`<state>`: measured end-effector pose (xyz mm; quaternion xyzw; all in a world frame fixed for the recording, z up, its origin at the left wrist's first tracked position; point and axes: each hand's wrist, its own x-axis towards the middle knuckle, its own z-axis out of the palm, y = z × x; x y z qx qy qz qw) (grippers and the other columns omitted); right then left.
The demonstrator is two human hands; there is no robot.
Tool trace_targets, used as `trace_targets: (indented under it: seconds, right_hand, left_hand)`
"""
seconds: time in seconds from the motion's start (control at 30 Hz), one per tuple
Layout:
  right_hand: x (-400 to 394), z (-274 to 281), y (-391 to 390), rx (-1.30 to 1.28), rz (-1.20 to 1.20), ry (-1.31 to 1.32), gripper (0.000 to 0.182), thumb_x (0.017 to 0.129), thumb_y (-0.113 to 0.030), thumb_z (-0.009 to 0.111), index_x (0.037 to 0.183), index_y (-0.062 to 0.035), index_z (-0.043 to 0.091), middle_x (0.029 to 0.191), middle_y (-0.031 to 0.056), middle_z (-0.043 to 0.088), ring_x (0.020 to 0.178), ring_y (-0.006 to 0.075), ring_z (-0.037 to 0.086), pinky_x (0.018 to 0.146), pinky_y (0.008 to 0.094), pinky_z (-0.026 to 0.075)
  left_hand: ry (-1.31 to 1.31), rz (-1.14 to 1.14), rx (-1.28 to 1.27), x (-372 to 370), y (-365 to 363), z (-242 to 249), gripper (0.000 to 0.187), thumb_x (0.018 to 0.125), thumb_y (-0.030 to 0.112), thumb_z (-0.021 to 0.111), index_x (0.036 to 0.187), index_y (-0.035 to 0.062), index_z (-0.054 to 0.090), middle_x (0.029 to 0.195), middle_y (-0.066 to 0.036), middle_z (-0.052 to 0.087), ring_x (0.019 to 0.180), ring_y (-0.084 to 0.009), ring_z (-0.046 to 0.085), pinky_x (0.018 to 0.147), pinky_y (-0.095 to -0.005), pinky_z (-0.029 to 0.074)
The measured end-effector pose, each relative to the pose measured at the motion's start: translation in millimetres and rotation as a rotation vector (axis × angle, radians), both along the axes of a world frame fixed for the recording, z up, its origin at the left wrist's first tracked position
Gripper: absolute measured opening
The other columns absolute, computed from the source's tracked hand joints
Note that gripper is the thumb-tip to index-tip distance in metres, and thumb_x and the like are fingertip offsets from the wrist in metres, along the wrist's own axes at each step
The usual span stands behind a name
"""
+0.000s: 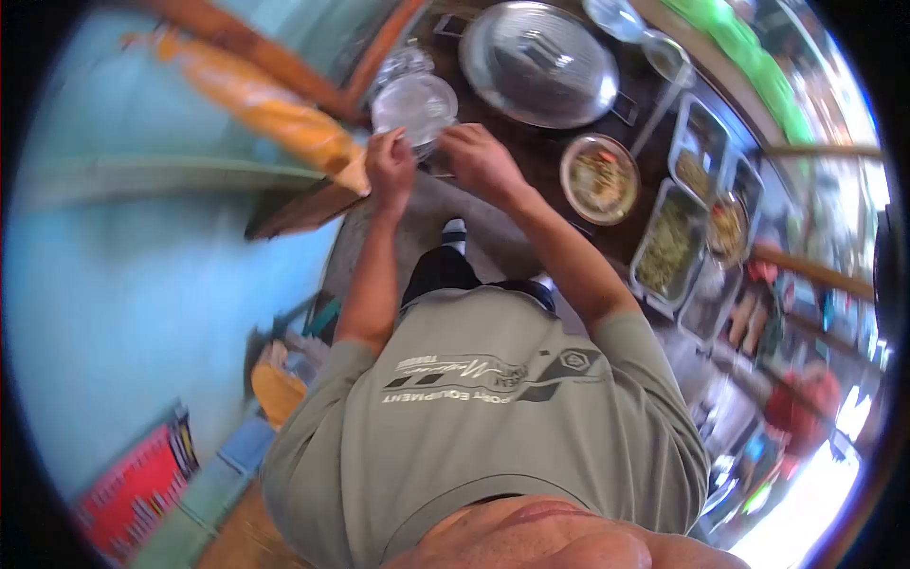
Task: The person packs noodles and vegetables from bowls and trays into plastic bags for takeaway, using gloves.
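Note:
Both my hands are raised in front of me at the near edge of a dark counter, beside a round, clear or whitish container [414,108]. My left hand [390,163] is at the container's lower left, its fingers bent together near a small pale item too blurred to name. My right hand [481,163] is at its lower right, fingers curled; anything in them is hidden. A gap separates the two hands. Right of my right hand stands a round plate of food [600,179] with noodle-like strands and an orange-red piece.
A large oval metal lid [538,64] lies on the counter beyond my hands. Metal trays [669,245] with greenish food stand at the right, near another food plate [727,229]. An orange cloth or bag [261,100] hangs at left near a wooden ledge [303,204].

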<state>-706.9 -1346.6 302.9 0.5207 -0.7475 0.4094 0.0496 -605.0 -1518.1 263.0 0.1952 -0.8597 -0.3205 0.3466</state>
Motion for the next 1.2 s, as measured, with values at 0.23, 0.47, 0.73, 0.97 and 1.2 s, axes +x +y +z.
trace_targets:
  seconds: [0.23, 0.47, 0.73, 0.97, 1.2]
  right_hand:
    - [14, -26, -5, 0.104, -0.089, 0.081, 0.035, 0.083, -0.017, 0.063, 0.117, -0.008, 0.067, 0.126, 0.0118, 0.064, 0.118, 0.0288, 0.059, 0.095, 0.0419, 0.05]
    - [72, 27, 140, 0.073, -0.433, -0.041, 0.042, 0.082, -0.006, 0.065, 0.124, -0.01, 0.067, 0.128, 0.0109, 0.065, 0.111, 0.0307, 0.062, 0.094, 0.0415, 0.052]
    - [145, 56, 343, -0.194, -1.11, -0.052, 0.036, 0.081, 0.007, 0.062, 0.115, -0.0032, 0.069, 0.114, 0.0148, 0.07, 0.103, 0.0328, 0.068, 0.089, 0.0385, 0.056]
    - [176, 58, 549, -0.22, -1.293, 0.025, 0.031, 0.085, 0.005, 0.063, 0.115, -0.0035, 0.07, 0.104, 0.0144, 0.072, 0.095, 0.0316, 0.069, 0.082, 0.037, 0.055]
    - [153, 93, 708, -0.264, -1.369, 0.108, 0.025, 0.088, -0.001, 0.064, 0.113, -0.0028, 0.069, 0.097, 0.0124, 0.072, 0.088, 0.0293, 0.069, 0.08, 0.0365, 0.055]
  left_hand:
    - [-0.106, -0.244, 0.028, -3, -31, -16, 0.037, 0.092, 0.018, 0.069, 0.126, 0.0016, 0.064, 0.115, -0.017, 0.059, 0.1, -0.0282, 0.059, 0.078, -0.0366, 0.052]
    - [0.009, -0.352, -0.204, 12, -8, 36, 0.067, 0.09, 0.037, 0.07, 0.142, 0.001, 0.05, 0.129, -0.025, 0.05, 0.123, -0.0393, 0.041, 0.106, -0.0509, 0.034]
    - [0.246, -0.583, -0.377, -31, 105, 76, 0.052, 0.092, 0.021, 0.072, 0.138, 0.0034, 0.055, 0.126, -0.021, 0.054, 0.121, -0.0368, 0.047, 0.105, -0.0508, 0.037]
    - [0.327, -0.775, -0.388, -5, 333, 89, 0.037, 0.091, 0.018, 0.073, 0.125, 0.0057, 0.065, 0.124, -0.018, 0.054, 0.118, -0.0332, 0.051, 0.096, -0.0424, 0.046]
    - [0.255, -1.011, -0.364, 21, 494, 122, 0.026, 0.089, 0.014, 0.072, 0.115, 0.0074, 0.069, 0.124, -0.013, 0.06, 0.111, -0.0332, 0.056, 0.096, -0.0448, 0.045]
